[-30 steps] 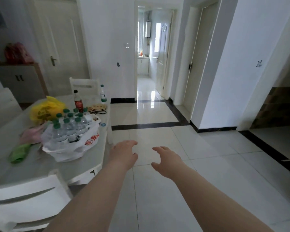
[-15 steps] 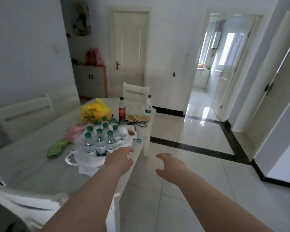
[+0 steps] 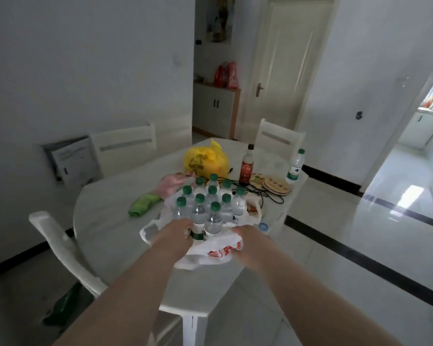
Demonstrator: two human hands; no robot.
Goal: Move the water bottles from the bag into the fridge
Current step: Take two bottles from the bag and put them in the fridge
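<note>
Several clear water bottles point(image 3: 211, 208) with green caps stand upright in an open white plastic bag point(image 3: 210, 255) with red print, near the round table's front edge. My left hand point(image 3: 174, 236) lies on the bag's left rim, against the front-left bottle. On the bag's right rim, just beside the front bottles, is my right hand point(image 3: 248, 237). Both hands' fingers bend down over the plastic, and their tips are hidden. One more water bottle point(image 3: 295, 166) stands alone at the table's far right. No fridge is in view.
The white table point(image 3: 115, 236) also carries a yellow bag point(image 3: 205, 159), a dark sauce bottle point(image 3: 246, 164), round coasters point(image 3: 276, 187), a black cable, a green cloth point(image 3: 143, 207) and a pink bag. White chairs point(image 3: 65, 248) stand around it. Open tiled floor lies to the right.
The view swung left and closer to the table. Both hands moved forward from mid-air and now rest on the bag's rim on either side of the front bottles.
</note>
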